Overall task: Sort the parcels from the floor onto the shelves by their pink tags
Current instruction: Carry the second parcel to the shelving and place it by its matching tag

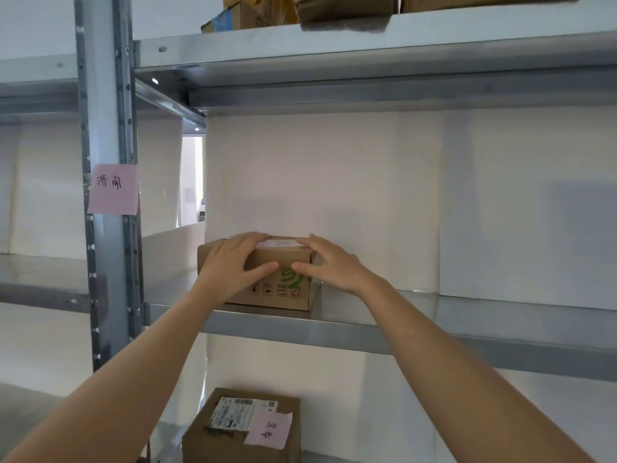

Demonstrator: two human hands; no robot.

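A: Where's the box [267, 279]?
B: Middle shelf [434, 332], by the pink tag [113, 189]. Left hand [233, 262] & right hand [329, 262] spread flat, cupping top corners.
A: Heavy?
B: Prob light, stiff cardboard. Hold the sides.

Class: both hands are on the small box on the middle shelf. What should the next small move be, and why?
Probably let go and draw back. The small box already sits flat on the middle shelf, with the left hand and right hand on its top and front.
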